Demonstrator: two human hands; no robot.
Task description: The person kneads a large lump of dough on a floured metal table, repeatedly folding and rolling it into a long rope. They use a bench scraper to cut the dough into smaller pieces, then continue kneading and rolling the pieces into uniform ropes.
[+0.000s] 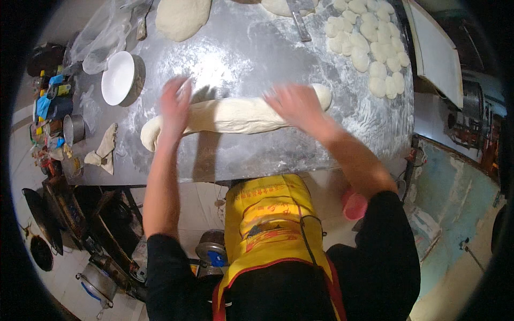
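Observation:
A long, thick roll of pale dough (237, 115) lies crosswise on the floured metal tabletop (257, 154). My left hand (176, 105), blurred, is over the roll near its left end. Towards the right end, my right hand (295, 103) is on or just above the dough, also blurred; its rounded tip shows beyond the wrist. Whether either hand grips the dough cannot be told. Many small dough pieces (377, 50) lie grouped at the far right. A large flat lump of dough (182, 18) rests at the far edge of the view.
A white bowl (118, 78) stands left of the roll, by a clear plastic bag (106, 40). A scraper (300, 24) touches another dough lump (277, 6). A crumpled cloth (105, 150) and a metal cup (74, 129) are at the left. A pink container (354, 204) is below the table.

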